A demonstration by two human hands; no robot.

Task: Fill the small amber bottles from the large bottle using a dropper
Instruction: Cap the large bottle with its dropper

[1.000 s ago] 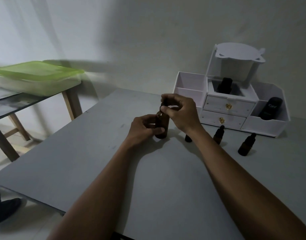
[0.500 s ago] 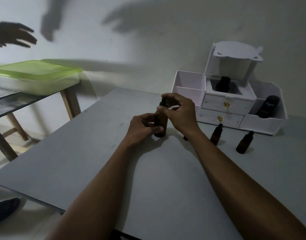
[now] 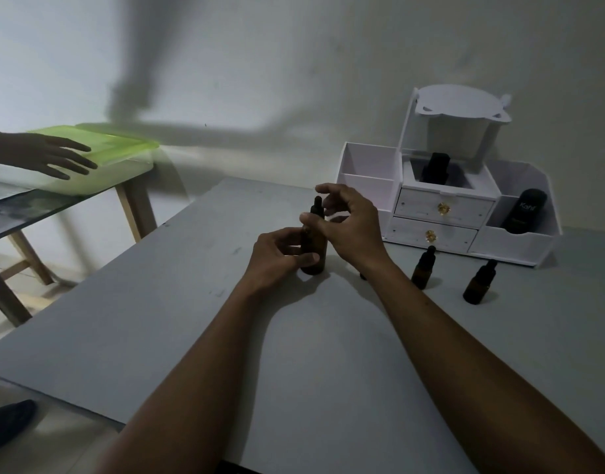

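One grey table (image 3: 157, 319) carries everything. At the back sits the white organiser (image 3: 441, 213), clear of the working lane. The left hand (image 3: 277, 261) wraps the large bottle (image 3: 313, 248) low down, clamped, I'd say to pin it upright on the table against a twist. The right hand (image 3: 349, 227) arches over the top, fingers parted, thumb against the collar, nothing pinched. Just to the right the small amber bottles (image 3: 423, 270) wait capped, handy for filling. Smallest of all, the dropper cap (image 3: 317, 204) is on, bulb showing.
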